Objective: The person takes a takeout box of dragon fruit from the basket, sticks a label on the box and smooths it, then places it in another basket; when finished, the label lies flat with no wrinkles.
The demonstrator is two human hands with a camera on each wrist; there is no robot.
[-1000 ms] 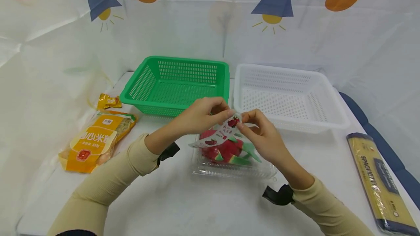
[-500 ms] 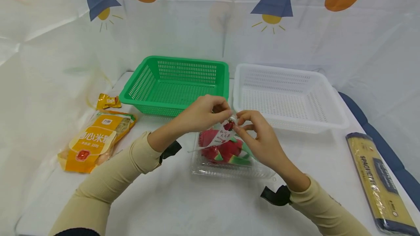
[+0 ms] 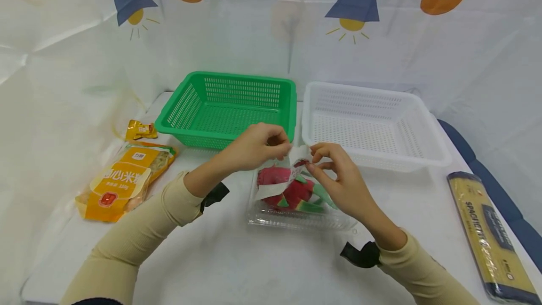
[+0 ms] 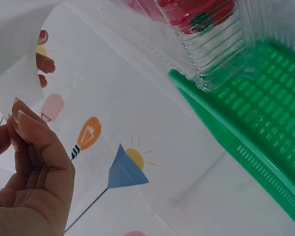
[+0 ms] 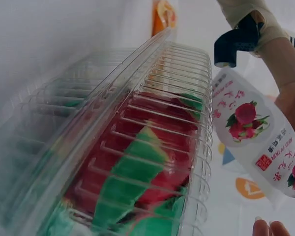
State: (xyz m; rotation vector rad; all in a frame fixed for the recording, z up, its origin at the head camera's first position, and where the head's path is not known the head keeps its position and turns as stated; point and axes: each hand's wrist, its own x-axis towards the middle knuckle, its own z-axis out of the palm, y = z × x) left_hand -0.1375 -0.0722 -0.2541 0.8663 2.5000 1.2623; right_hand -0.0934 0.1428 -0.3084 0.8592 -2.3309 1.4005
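Head view: a clear clamshell box [image 3: 296, 201] with a red-and-green dragon fruit [image 3: 292, 189] inside is set on the white table [image 3: 237, 258] at centre, its lid closed. A printed label strip [image 3: 281, 180] is held up off the lid, probably so that it peels free. The far end of the strip is pinched by the right hand [image 3: 338, 178] between thumb and forefinger, at 12 o'clock of the box. The left hand [image 3: 254, 147] is held at 11 o'clock of the box, fingers curled with tips pressed together; whether the strip is caught in them cannot be told here. A green basket [image 3: 228, 107] sits just behind at 11 o'clock, a white basket [image 3: 372, 124] at 1 o'clock, both rims close to the knuckles, so little room is left behind. Open table is left at 6 o'clock. A yellow snack bag [image 3: 123, 182] and a small orange packet [image 3: 140, 130] lie well apart at 9 o'clock, a spaghetti pack [image 3: 487, 234] at 3 o'clock near the table edge.

Left wrist view: the left hand [image 4: 29, 182] is seen with fingertips pinched together against white paper [image 4: 14, 54]. The box corner [image 4: 211, 54] is seen right against the green basket rim [image 4: 246, 142].

Right wrist view: the ribbed lid [image 5: 152, 128] is seen shut over the fruit [image 5: 137, 172]. The strip [image 5: 250, 137] is lifted clear of the lid, its dragon fruit print facing the camera.
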